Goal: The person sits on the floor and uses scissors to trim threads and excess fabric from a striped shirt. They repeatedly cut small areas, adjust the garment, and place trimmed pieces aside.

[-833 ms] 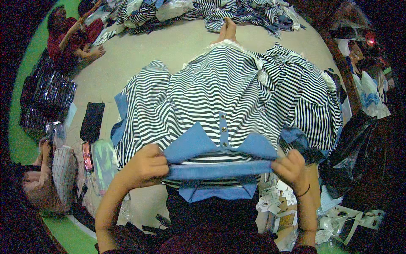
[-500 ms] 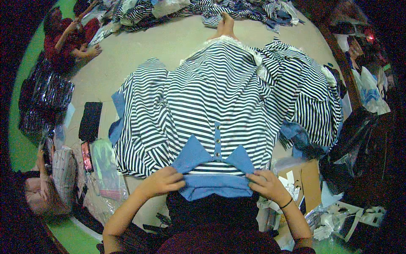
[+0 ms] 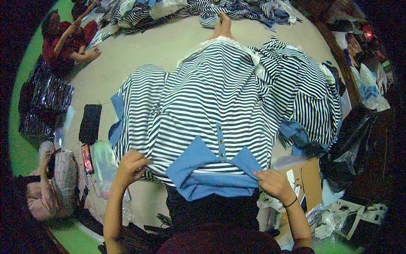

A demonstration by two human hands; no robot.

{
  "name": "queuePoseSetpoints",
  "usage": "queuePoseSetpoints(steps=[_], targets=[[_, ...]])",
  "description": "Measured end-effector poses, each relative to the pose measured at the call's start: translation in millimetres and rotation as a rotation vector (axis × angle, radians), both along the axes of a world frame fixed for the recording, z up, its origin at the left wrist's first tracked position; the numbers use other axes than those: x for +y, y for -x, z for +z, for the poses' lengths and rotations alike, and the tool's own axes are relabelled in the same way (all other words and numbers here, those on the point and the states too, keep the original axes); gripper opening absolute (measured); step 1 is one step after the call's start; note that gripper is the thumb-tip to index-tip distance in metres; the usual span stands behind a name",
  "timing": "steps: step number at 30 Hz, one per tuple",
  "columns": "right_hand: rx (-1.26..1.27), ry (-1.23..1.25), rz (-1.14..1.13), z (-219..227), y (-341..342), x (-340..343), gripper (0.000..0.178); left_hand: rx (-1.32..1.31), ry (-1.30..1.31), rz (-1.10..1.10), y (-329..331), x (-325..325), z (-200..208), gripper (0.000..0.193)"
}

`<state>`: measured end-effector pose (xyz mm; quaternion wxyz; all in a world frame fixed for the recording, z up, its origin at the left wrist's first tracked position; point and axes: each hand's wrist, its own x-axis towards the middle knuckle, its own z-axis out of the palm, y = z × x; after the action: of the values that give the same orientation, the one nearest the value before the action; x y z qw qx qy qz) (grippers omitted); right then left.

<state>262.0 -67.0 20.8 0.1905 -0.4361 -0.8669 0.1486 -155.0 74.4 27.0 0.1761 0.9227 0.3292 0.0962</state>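
A black-and-white striped shirt (image 3: 198,97) lies spread over my lap and outstretched legs, its neck end toward me. It has a blue collar (image 3: 192,161) and a short blue placket (image 3: 220,139) with several buttons. My left hand (image 3: 132,166) pinches the striped fabric at the shirt's left shoulder, beside the collar. At the collar's right end, my right hand (image 3: 275,183) holds the blue edge between closed fingers. The collar's two points lie folded outward on the stripes, and its band sags between my hands. White lace trim runs along the far hem.
More striped garments (image 3: 313,97) lie heaped at the right, and a long pile (image 3: 237,12) crosses the far side. A phone (image 3: 86,158) and black cloth (image 3: 90,123) lie left. Two people (image 3: 69,42) sit at left. Cardboard (image 3: 311,182) and plastic scraps lie near right.
My left hand has let go of the collar and moved left and up to the shoulder fabric. My right hand has shifted slightly right, still on the collar.
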Motion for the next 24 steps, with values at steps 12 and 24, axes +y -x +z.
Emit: queuePoseSetpoints(steps=[12, 24], targets=[[0.351, 0.148, -0.305, 9, 18, 13, 0.046, -0.162, 0.157, 0.027, -58, -16, 21, 0.04], [0.187, 0.526, -0.185, -10, 30, 19, 0.057, 0.316, 0.244, -0.25, -89, -39, 8, 0.052]])
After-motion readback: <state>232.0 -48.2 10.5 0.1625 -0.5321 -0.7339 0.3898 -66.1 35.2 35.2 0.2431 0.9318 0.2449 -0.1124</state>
